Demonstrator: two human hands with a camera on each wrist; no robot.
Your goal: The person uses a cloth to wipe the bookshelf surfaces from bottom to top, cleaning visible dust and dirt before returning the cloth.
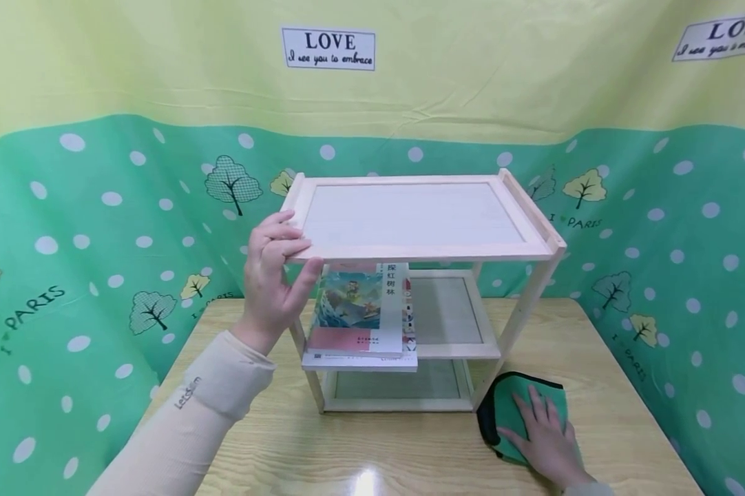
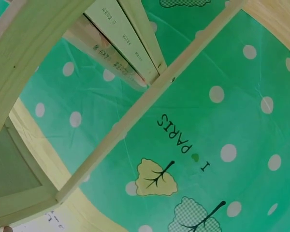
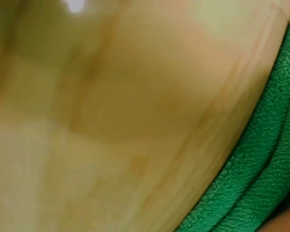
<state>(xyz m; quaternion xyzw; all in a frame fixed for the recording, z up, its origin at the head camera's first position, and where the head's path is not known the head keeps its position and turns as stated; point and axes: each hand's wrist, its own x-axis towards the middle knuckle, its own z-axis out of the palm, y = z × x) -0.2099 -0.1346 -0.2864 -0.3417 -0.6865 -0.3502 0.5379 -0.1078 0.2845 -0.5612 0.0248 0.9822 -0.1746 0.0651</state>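
You seem to be at a steadying-and-wiping step: your left hand (image 1: 275, 279) grips the near left corner of the wooden rack (image 1: 410, 252), fingers over the top board (image 1: 403, 213) and thumb against its front edge. Your right hand (image 1: 544, 437) lies with fingers loosely spread on a green cloth (image 1: 507, 406) — resting on it, not visibly pinching it. That black-edged cloth is on the worktop (image 1: 273, 458), just beside the rack's front right leg, toward the near right corner. In my judgement, the next move calls for gathering the cloth in your right fingers and keeping the left hold firm, since so light a frame could shift if pushed.

The rack stands upright near the middle of the worktop. Its middle shelf (image 1: 447, 310) carries a stack of books (image 1: 350, 300) on the left half, covers up, reaching the front edge — whether they overhang, you cannot tell from here. Below them is the bottom shelf (image 1: 403, 405), partly hidden.
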